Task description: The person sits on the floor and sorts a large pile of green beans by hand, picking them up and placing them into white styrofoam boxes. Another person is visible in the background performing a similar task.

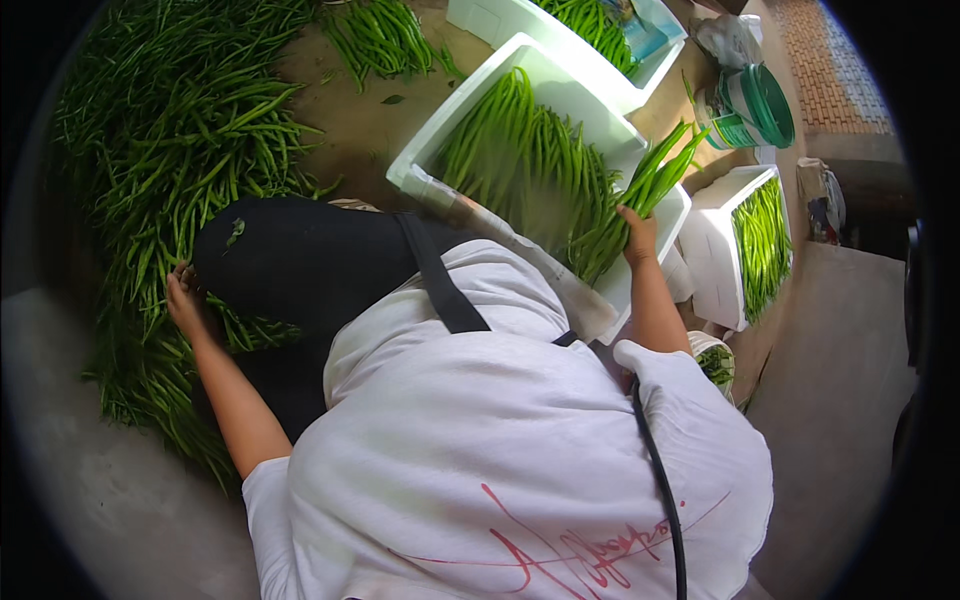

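My right hand [640,234] grips a bunch of long green chili peppers [658,178] over the right end of a white foam box [465,96]. Rows of the same peppers [525,150] lie in that box, and newspaper [517,244] hangs over its near wall. At the left, my left hand [183,294] rests at the edge of a large heap of green chili peppers [180,135], beside my knee. Its fingers are partly hidden, so whether they hold a pepper is unclear.
Behind stands another foam box [487,19] with peppers and a blue packet. At the right are a filled foam box [716,240], a green-and-white bucket [750,109] and a small white bucket [705,345] holding peppers. A smaller pepper pile [382,37] lies on the floor at the top.
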Available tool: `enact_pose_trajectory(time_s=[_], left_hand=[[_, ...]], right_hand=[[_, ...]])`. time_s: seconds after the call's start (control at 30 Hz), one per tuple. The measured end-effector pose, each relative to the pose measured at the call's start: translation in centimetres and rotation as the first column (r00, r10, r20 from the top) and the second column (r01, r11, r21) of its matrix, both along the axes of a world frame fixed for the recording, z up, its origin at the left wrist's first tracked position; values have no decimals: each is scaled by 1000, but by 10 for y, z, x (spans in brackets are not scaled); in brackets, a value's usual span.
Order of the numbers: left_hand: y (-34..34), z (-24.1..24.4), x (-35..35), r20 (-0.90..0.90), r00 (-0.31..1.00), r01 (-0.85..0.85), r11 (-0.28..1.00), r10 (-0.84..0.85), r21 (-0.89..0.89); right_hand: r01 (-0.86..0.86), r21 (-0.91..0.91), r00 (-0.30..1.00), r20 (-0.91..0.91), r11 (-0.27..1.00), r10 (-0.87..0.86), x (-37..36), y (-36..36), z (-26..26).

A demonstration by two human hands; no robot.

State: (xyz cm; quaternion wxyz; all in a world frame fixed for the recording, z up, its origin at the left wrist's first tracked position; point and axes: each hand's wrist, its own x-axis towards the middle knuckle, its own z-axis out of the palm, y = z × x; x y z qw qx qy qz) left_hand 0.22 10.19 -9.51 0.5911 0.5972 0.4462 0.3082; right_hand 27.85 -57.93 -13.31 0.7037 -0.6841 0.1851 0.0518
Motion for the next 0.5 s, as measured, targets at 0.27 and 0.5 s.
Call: enact_pose_trajectory(time_s=[0.27,0.5], left_hand=[[16,-9,-46,-93,989,-130,978,115,-165],[2,-7,-57,-222,960,-202,972,172,-118]], right_hand=[[-180,142,896,-385,973,222,-33,-47,-46],[-248,-508,877,-479,825,-32,-18,-56,-109]])
